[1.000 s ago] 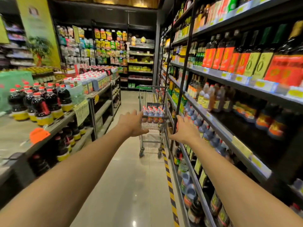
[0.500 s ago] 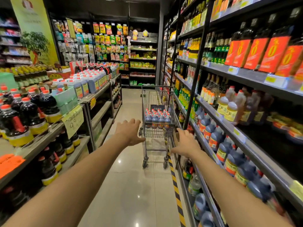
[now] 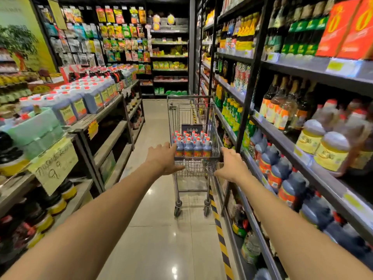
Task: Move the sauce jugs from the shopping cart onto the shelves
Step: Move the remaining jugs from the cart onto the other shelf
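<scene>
A wire shopping cart point(image 3: 193, 168) stands in the aisle ahead, close to the right-hand shelves point(image 3: 286, 142). Several dark sauce jugs point(image 3: 192, 145) with white-and-red caps fill its basket. Both my arms stretch forward toward the cart's near end. My left hand point(image 3: 164, 158) is at the cart's left corner, fingers extended. My right hand point(image 3: 232, 165) is at the right corner, fingers loosely spread. Neither hand holds anything, and whether they touch the cart is unclear. Matching dark jugs point(image 3: 282, 174) line a lower right shelf.
A low display rack point(image 3: 109, 116) with blue-grey canisters and dark bottles runs along the left. A yellow-black floor stripe point(image 3: 220, 235) edges the right shelving. The tiled aisle point(image 3: 159, 229) runs between them to packet-filled shelves at the far end.
I have moved forward down the aisle, so the cart is nearer and larger. Both hands have closed in on the cart's near corners.
</scene>
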`<action>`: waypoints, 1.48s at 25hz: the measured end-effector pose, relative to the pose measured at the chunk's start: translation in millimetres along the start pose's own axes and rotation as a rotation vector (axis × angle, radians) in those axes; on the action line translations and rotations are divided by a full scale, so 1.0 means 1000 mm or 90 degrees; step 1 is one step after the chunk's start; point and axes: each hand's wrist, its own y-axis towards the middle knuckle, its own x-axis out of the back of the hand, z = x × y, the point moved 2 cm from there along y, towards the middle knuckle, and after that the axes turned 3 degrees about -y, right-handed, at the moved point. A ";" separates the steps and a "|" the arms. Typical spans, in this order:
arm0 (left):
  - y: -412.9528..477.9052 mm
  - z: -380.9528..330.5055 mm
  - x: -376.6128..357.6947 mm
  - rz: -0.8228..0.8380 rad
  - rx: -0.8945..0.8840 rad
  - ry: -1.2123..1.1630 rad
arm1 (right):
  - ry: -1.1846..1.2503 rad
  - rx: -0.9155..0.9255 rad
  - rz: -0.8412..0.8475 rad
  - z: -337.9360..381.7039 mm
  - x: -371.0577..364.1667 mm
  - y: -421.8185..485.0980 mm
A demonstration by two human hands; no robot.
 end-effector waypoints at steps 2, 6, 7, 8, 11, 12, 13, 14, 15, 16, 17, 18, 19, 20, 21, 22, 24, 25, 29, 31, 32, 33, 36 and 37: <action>0.051 -0.003 -0.002 0.012 0.013 -0.009 | 0.013 -0.001 -0.001 -0.005 -0.004 0.055; 0.146 0.000 -0.011 0.011 0.026 -0.017 | 0.030 0.002 0.015 -0.008 -0.014 0.162; 0.164 0.002 -0.016 0.021 0.024 -0.027 | 0.035 0.003 0.022 -0.008 -0.017 0.184; 0.182 0.003 -0.024 0.031 0.030 -0.036 | 0.041 0.011 0.027 -0.007 -0.023 0.206; 0.236 0.015 -0.049 0.046 0.048 -0.041 | 0.051 0.039 0.041 -0.001 -0.040 0.270; 0.256 0.020 -0.057 0.053 0.047 -0.048 | 0.056 0.040 0.046 0.001 -0.047 0.291; 0.280 0.028 -0.068 0.058 0.050 -0.061 | 0.060 0.044 0.055 0.004 -0.056 0.315; 0.302 0.035 -0.079 0.062 0.055 -0.074 | 0.061 0.042 0.066 0.005 -0.066 0.336; 0.324 0.042 -0.093 0.067 0.058 -0.089 | 0.063 0.034 0.079 0.005 -0.078 0.355; 0.348 0.050 -0.107 0.073 0.061 -0.105 | 0.066 0.022 0.089 0.004 -0.091 0.374; 0.370 0.056 -0.121 0.085 0.062 -0.118 | 0.074 0.005 0.099 0.002 -0.103 0.393; 0.395 0.061 -0.135 0.100 0.058 -0.129 | 0.089 -0.024 0.111 0.000 -0.116 0.414; 0.414 0.067 -0.148 0.118 0.053 -0.129 | 0.113 -0.049 0.122 -0.001 -0.126 0.429; 0.428 0.071 -0.158 0.135 0.047 -0.127 | 0.141 -0.069 0.137 -0.001 -0.136 0.443; 0.446 0.076 -0.170 0.151 0.041 -0.127 | 0.164 -0.082 0.148 -0.001 -0.146 0.460; 0.463 0.080 -0.179 0.163 0.036 -0.128 | 0.181 -0.091 0.156 0.000 -0.156 0.478; 0.497 0.089 -0.196 0.191 0.029 -0.133 | 0.210 -0.096 0.179 0.003 -0.179 0.517; 0.512 0.091 -0.205 0.204 0.028 -0.130 | 0.225 -0.096 0.186 0.004 -0.189 0.533; 0.574 0.090 -0.258 0.246 0.037 -0.138 | 0.205 -0.112 0.248 -0.005 -0.244 0.592; 0.594 0.081 -0.292 0.269 0.033 -0.123 | 0.217 -0.118 0.281 -0.014 -0.279 0.612; 0.603 0.074 -0.310 0.278 0.028 -0.121 | 0.229 -0.120 0.290 -0.019 -0.298 0.621; 0.614 0.066 -0.334 0.291 0.029 -0.120 | 0.240 -0.122 0.302 -0.025 -0.318 0.633; 0.645 0.055 -0.403 0.312 0.085 -0.166 | 0.248 -0.097 0.332 -0.037 -0.372 0.676; 0.653 0.056 -0.427 0.317 0.120 -0.200 | 0.267 -0.094 0.339 -0.038 -0.389 0.689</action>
